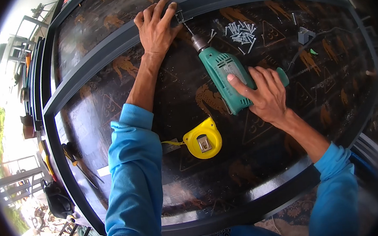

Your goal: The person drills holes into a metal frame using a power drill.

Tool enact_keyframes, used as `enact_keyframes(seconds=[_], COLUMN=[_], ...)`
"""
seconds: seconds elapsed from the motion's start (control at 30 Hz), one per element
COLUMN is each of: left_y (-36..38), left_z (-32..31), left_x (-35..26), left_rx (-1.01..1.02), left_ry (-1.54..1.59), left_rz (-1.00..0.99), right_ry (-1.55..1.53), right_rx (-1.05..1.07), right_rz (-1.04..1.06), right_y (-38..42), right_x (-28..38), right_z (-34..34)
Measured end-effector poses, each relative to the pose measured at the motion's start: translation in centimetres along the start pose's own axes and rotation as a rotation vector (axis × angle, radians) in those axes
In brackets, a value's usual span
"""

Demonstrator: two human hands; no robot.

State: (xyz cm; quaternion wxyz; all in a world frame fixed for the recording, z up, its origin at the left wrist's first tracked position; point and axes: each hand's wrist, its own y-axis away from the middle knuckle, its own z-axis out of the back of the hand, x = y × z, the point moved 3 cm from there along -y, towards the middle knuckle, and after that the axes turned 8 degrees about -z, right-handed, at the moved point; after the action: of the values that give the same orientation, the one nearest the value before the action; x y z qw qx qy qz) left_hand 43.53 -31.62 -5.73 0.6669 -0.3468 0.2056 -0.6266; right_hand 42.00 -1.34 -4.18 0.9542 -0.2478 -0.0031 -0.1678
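My left hand (156,30) is closed over a dark grey metal bar (119,39), its fingers curled across the bar's top and its thumb beside a small metal bracket (180,16). In my right hand (267,92) is a green power drill (226,72), gripped by its rear handle and pointing up and left. The thin drill bit (187,28) slants from the chuck, with its tip right at the bracket by the bar. Below the drill lies a yellow tape measure (204,144) with a short piece of its tape out to the left.
A pile of screws (241,33) lies right of the chuck. Beyond it sits a small grey bracket (306,35), with the drill's cord passing close by. Pliers (70,154) rest at the left edge of the dark printed board (174,105), which a metal frame (76,191) surrounds.
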Motion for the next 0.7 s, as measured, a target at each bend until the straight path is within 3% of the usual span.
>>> enact_keyframes(seconds=[0.43, 0.5, 0.7], left_y=[0.0, 0.0, -0.1], left_z=[-0.2, -0.1, 0.0], left_x=[0.0, 0.0, -0.2], left_rx=[-0.014, -0.016, -0.011], left_ry=[-0.015, -0.007, -0.006], left_rz=[-0.003, 0.000, 0.006], right_ry=[0.073, 0.219, 0.285], right_rx=[0.049, 0.088, 0.217], right_rz=[-0.003, -0.004, -0.038], right_y=[-0.9, -1.4, -2.4], right_x=[0.9, 1.6, 2.7], right_z=[-1.0, -1.3, -1.2])
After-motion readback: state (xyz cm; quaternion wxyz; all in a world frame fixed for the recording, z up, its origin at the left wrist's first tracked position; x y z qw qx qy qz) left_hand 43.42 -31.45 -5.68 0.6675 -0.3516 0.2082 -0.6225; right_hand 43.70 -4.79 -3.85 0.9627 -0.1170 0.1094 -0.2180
